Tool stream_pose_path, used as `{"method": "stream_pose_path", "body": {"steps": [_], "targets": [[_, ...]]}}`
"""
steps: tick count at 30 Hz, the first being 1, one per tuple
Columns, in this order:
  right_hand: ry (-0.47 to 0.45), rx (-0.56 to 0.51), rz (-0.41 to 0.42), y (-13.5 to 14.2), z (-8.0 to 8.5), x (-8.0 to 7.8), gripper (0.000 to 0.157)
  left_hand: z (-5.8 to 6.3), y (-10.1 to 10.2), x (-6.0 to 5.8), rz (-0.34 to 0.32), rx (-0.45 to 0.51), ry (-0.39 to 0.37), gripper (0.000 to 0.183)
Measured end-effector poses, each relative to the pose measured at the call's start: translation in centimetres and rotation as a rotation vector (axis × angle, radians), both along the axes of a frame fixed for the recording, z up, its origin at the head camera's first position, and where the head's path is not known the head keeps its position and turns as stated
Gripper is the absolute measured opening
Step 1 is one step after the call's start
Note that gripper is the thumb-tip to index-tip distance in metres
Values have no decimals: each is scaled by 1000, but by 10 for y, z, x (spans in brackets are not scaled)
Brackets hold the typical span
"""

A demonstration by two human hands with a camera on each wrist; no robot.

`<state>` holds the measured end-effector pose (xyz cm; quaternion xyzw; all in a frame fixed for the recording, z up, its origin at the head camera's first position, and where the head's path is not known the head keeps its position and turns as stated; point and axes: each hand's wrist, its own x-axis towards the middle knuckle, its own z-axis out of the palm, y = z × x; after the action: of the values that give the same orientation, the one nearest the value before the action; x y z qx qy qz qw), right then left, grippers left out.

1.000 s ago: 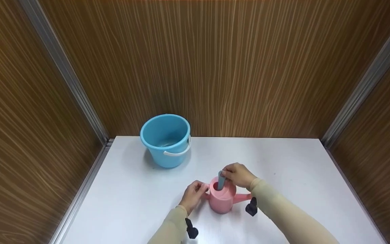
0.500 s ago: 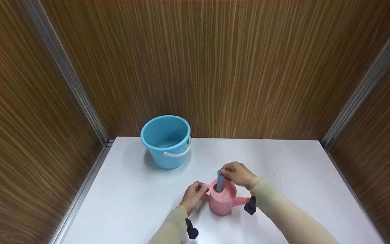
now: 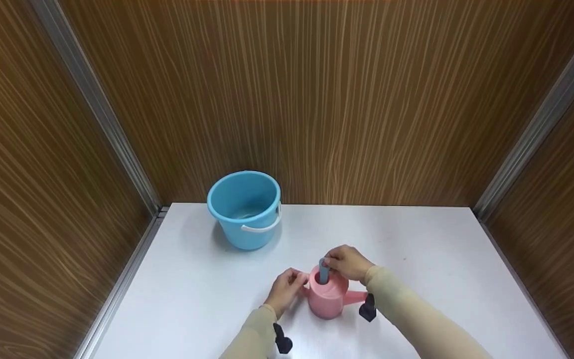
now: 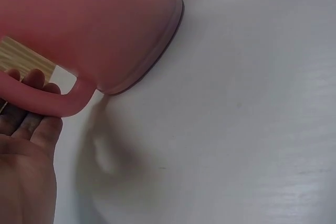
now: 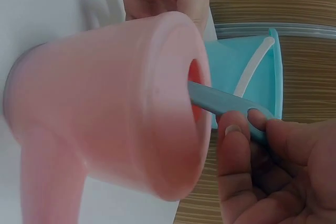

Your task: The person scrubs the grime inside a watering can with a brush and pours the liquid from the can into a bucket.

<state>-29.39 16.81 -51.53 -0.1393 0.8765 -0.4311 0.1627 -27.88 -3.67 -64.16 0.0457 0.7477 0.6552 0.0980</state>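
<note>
A pink watering can [image 3: 326, 302] stands upright on the white table, its spout to the right. My left hand [image 3: 284, 290] holds the can's handle [image 4: 68, 103], with fingers curled round it in the left wrist view. My right hand [image 3: 348, 263] is above the can and pinches the top of a blue-grey tool handle [image 5: 218, 99] with a hole near its end. This handle reaches down through the can's top opening. Its lower end is hidden inside the can, so I cannot tell what kind of tool it is.
A light blue bucket [image 3: 243, 234] with a white carrying handle [image 3: 262, 229] stands at the back left of the white table [image 3: 182, 299]. Wood-grain panels [image 3: 317, 99] rise behind the table and at both sides.
My right hand rises slightly, then comes down, and the blue-grey handle now sits deeper in the watering can. My left hand stays on the can's handle.
</note>
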Motion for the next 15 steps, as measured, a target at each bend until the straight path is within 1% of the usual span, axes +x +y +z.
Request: {"method": "stream_pose_path", "body": {"steps": [5, 9, 15], "targets": [[23, 40, -22, -3, -5, 1, 16, 1, 0, 1, -11, -16, -12, 45], [36, 46, -47, -5, -7, 1, 17, 2, 0, 1, -17, -9, 0, 44], [-23, -10, -101, -5, -10, 2, 15, 0, -1, 1, -8, -10, 14, 44]]}}
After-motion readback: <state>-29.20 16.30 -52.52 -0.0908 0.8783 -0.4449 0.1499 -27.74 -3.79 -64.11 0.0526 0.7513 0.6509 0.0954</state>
